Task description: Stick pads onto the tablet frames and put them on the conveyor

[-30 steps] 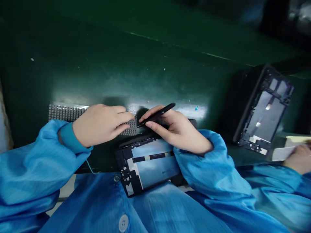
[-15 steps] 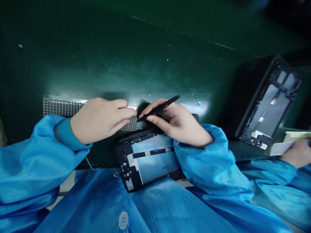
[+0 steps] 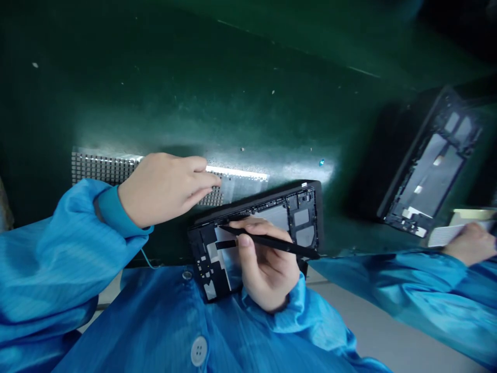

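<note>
My left hand (image 3: pixel 166 186) rests over a clear sheet of small dark grey square pads (image 3: pixel 103 167), its fingers closed at the sheet. Its fingertips hide part of the pads. In a closed pinch, my right hand (image 3: pixel 267 264) holds black pointed tweezers (image 3: pixel 287 245). Their tip is at the upper left part of an opened tablet housing (image 3: pixel 306 217), close to its long edge. Whether a pad is between the tips is too small to see. The housing lies tilted in front of me, partly covered by my right hand.
Another opened tablet housing (image 3: pixel 421 171) sits on a dark stack to the right. Beside it, a co-worker's hand (image 3: pixel 471 244) holds a pale ribbed piece (image 3: pixel 444 235). A tiny blue bit (image 3: pixel 321 162) lies on the green table (image 3: pixel 194 77).
My right hand has moved down from the pad sheet to the tablet housing, bringing the tweezers along. My left hand has stayed at the sheet.
</note>
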`<action>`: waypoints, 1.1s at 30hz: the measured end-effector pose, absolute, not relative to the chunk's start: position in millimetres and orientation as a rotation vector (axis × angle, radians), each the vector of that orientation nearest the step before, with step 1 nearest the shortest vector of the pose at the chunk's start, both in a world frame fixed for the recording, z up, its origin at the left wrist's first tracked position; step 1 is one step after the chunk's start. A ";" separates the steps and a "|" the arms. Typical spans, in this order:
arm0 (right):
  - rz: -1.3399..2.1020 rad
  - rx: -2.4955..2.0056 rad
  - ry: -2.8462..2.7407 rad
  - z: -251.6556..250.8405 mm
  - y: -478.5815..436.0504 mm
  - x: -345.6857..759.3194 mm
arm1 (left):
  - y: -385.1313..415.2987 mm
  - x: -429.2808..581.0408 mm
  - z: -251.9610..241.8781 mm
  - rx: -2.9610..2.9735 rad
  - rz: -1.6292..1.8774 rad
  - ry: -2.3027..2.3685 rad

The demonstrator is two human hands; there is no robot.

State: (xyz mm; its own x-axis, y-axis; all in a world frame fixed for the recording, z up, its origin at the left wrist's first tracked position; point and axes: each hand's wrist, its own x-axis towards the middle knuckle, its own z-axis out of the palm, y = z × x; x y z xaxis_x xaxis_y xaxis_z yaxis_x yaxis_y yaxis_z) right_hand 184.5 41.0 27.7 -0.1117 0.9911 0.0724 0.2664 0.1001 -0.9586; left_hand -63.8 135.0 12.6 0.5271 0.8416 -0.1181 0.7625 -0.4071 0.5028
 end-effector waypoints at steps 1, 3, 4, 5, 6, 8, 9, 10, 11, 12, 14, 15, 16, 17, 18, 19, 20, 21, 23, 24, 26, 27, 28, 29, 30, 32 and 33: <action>1.061 -1.278 -1.555 26.1 43.4 185.1 | 135.5 -63.2 15.5 2.287 0.170 1.304; 1.033 -1.227 -1.610 25.2 45.8 187.1 | 136.5 -62.0 22.2 2.306 0.079 1.318; 1.011 -1.207 -1.634 26.1 45.7 188.1 | 137.0 -61.4 25.1 2.307 0.034 1.323; 0.993 -1.195 -1.665 28.1 45.5 189.3 | 137.4 -61.0 27.4 2.305 0.001 1.326; 0.983 -1.189 -1.707 31.2 46.1 190.7 | 137.8 -60.7 28.8 2.303 -0.013 1.328; 1.005 -1.181 -1.806 39.8 53.5 194.9 | 138.6 -60.3 29.5 2.296 -0.014 1.327; 1.032 -1.186 -1.848 44.2 61.6 197.8 | 139.0 -60.3 29.0 2.297 -0.007 1.322; 1.062 -1.200 -1.885 48.0 72.9 201.2 | 139.4 -60.3 28.3 2.302 0.000 1.318; 1.089 -1.216 -1.922 50.5 86.9 204.8 | 139.7 -60.4 27.5 2.311 0.003 1.314; 1.110 -1.225 -1.965 51.5 102.5 208.4 | 140.0 -60.4 26.9 2.321 0.001 1.314; 1.146 -1.190 -2.081 49.3 133.4 214.5 | 140.2 -60.4 26.4 2.340 -0.004 1.318; 1.177 -1.153 -2.138 46.8 146.1 216.6 | 140.1 -60.4 26.4 2.343 -0.005 1.323; 1.218 -1.114 -2.179 44.1 155.7 217.9 | 140.0 -60.4 26.6 2.342 -0.005 1.326; 1.259 -1.082 -2.199 41.6 161.9 218.6 | 139.7 -60.3 26.9 2.335 -0.005 1.328; 1.293 -1.068 -2.198 39.5 164.8 218.9 | 139.5 -60.1 27.3 2.324 -0.006 1.328; 1.319 -1.074 -2.182 38.0 165.1 218.8 | 139.2 -59.8 27.6 2.311 -0.009 1.329; 1.334 -1.087 -2.159 37.1 163.7 218.7 | 139.1 -59.4 28.1 2.299 -0.015 1.331; 1.339 -1.100 -2.138 36.5 161.6 218.6 | 139.1 -58.9 28.5 2.293 -0.026 1.331; 1.338 -1.108 -2.123 36.1 158.8 218.6 | 139.5 -57.5 29.6 2.295 -0.059 1.332; 1.336 -1.102 -2.132 36.2 159.1 218.7 | 139.9 -56.7 30.3 2.300 -0.076 1.332; 1.327 -1.087 -2.165 36.8 162.8 219.1 | 141.0 -55.3 31.6 2.305 -0.097 1.335; 1.326 -1.088 -2.178 37.6 165.2 219.3 | 141.5 -54.7 32.3 2.305 -0.103 1.337; 1.327 -1.091 -2.178 38.8 166.8 219.4 | 141.9 -54.4 32.8 2.307 -0.108 1.338; 1.338 -1.101 -2.156 40.4 166.5 219.4 | 142.2 -54.3 33.1 2.313 -0.113 1.339; 1.358 -1.117 -2.107 42.3 163.5 219.2 | 142.3 -54.4 33.2 2.322 -0.116 1.342; 1.390 -1.163 -1.926 45.5 147.4 217.7 | 142.0 -55.5 32.4 2.341 -0.107 1.343; 1.372 -1.196 -1.804 46.1 134.6 216.2 | 141.6 -56.3 31.5 2.347 -0.094 1.339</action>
